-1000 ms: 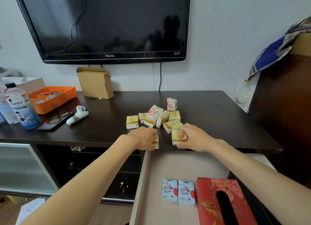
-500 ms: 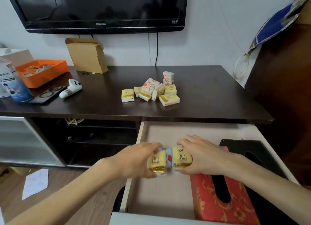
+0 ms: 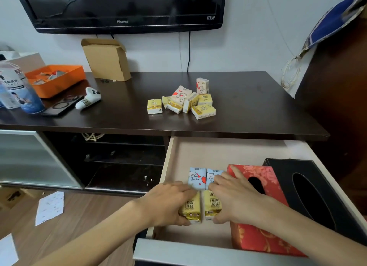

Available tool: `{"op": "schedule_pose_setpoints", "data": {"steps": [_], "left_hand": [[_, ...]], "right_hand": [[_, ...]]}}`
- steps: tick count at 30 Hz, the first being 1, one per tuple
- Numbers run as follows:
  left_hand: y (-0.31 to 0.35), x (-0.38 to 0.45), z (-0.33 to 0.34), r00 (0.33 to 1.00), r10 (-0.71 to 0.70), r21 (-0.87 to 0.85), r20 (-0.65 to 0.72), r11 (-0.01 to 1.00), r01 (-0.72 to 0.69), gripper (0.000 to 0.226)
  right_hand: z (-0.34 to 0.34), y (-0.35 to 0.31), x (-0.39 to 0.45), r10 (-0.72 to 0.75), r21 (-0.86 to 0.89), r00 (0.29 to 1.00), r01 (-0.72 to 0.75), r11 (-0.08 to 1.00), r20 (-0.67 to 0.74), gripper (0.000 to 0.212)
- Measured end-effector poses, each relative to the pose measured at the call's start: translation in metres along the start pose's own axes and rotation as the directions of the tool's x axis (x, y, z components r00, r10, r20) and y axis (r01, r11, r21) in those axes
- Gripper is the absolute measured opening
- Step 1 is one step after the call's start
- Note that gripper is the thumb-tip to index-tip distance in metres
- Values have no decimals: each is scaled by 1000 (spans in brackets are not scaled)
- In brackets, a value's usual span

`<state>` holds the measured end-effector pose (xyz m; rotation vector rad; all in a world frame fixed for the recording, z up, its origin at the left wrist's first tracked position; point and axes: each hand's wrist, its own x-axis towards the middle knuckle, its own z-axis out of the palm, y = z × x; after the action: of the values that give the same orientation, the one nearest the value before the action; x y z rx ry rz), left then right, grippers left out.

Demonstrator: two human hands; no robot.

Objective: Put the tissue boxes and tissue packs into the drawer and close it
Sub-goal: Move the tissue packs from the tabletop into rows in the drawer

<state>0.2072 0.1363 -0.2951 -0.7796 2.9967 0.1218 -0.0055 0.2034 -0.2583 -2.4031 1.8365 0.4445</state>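
In open drawer (image 3: 228, 152) under dark wooden TV stand (image 3: 248, 106): left hand (image 3: 168, 203) gripping left yellow tissue pack (image 3: 191, 207), right hand (image 3: 236, 198) gripping right yellow tissue pack (image 3: 212, 205), fingers curled round each, packs side by side just below two blue tissue packs (image 3: 204, 177). Sitting beside: red tissue box (image 3: 256, 240), black tissue box (image 3: 317, 196). Lying on stand top: loose pile of tissue packs (image 3: 184, 102). Hanging above on white wall: Hisense TV (image 3: 123, 7).
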Motion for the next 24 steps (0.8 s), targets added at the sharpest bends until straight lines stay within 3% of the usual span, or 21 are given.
{"op": "schedule_pose_setpoints", "data": {"steps": [8,14,18,21,24], "left_hand": [[8,7,1,999,24,107,-28,994,-21,75],[-8,10,-18,988,-38,9,-152,999,40,81],[-26,31,-23,997,-50,8,51,999,50,102],[-29,45,-16,989,-14,11,150,1000,12,89],[-29,52,-10,992,-15,-33,128,999,19,77]], "right_hand": [[7,0,4,19,25,998,-18,1000,-53,75],[-9,19,4,17,87,979,1,996,-202,43],[-14,21,16,-9,8,996,9,1000,-84,59],[-12,17,27,-16,-71,999,18,997,36,69],[-10,15,33,-14,-113,998,22,993,69,72]]}}
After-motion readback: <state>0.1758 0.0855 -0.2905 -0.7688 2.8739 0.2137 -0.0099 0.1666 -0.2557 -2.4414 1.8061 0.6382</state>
